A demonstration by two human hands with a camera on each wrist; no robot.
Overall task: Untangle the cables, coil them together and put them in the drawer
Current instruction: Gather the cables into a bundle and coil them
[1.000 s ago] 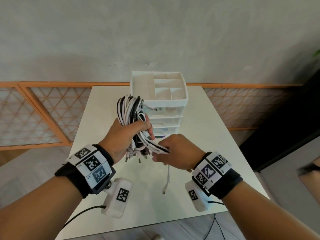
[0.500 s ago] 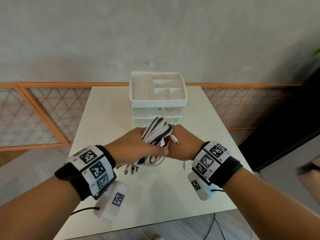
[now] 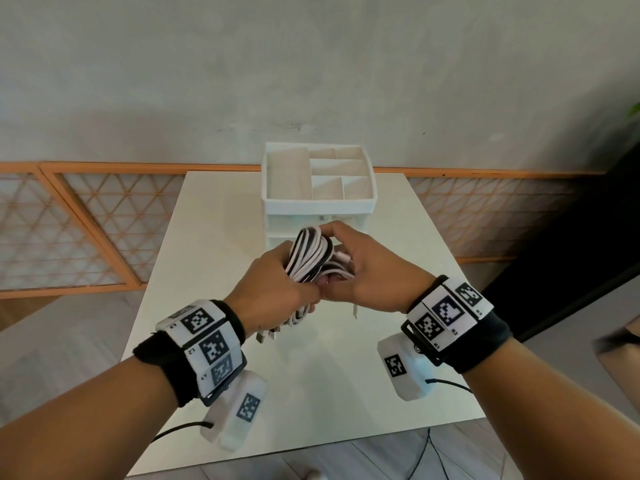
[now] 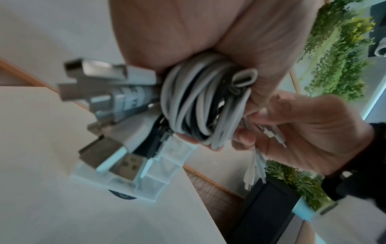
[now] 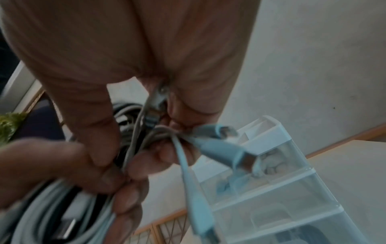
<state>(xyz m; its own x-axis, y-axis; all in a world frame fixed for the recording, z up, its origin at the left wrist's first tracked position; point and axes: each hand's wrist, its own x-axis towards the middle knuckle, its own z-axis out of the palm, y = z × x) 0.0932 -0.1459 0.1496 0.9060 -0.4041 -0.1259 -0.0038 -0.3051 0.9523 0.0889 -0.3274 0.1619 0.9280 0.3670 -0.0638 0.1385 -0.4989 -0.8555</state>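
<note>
Over our white table (image 3: 214, 271), both hands clench the cable bundle (image 3: 310, 254), left hand (image 3: 273, 289) at seven o'clock, right hand (image 3: 367, 271) at three, keeping the coil from springing loose.

head: worn high, looking forward and down over both forearms at the white table (image 3: 214, 306), with the wall behind.
left wrist: under the left hand (image 4: 188, 33), very close, looking along the palm at the cable bundle (image 4: 198, 105); picture tilted.
right wrist: under the right hand (image 5: 135, 41), very close, looking along the fingers; blurred.
shared: all three show the cable bundle (image 3: 310, 254) and the drawer unit (image 3: 318, 202); each wrist view also catches the other hand.
</note>
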